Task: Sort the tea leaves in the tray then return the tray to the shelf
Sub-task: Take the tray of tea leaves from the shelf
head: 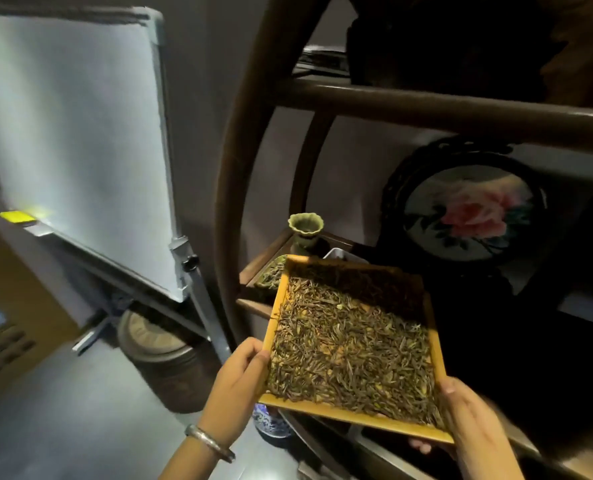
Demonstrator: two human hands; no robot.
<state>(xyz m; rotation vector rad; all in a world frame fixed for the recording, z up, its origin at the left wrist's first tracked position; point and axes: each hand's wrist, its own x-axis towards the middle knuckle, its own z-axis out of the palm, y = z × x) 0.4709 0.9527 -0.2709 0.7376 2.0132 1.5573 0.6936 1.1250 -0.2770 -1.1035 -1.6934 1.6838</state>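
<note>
**One tray, two hands, at the foot of the round shelf**

There was one wooden tray (348, 415) in the person's grasp, square and yellow-rimmed, its floor covered by a loose bed of dry tea leaves (352, 344) too many to count. Two hands held it. One silver bangle (209, 442) sat on the left wrist. On the shelf (426, 102) behind I counted one small green vase (305, 230) with a fluted mouth, one round framed picture of a pink flower (471, 213), and one further dish of leaves (270, 275) lying just past the far corner of the held tray; a white container's edge showed beside the vase, too hidden to name.

The shelf was dark wood with a great curved outer frame and a thick horizontal bar. The room was dim, the floor dark and smooth. One whiteboard (70, 133) on a metal stand leaned at the left, and one round brown drum-like jar (165, 358) stood on the floor under it. A blue-and-white ceramic piece (270, 424) peeked out beneath the tray.

The tray was in the air before the lower shelf, tilted, its near edge closest to the person. The left hand (239, 375) clasped the near left rim, fingers curled over the edge. The right hand (468, 410) gripped the near right corner, thumb on top, fingertips showing beneath.
</note>
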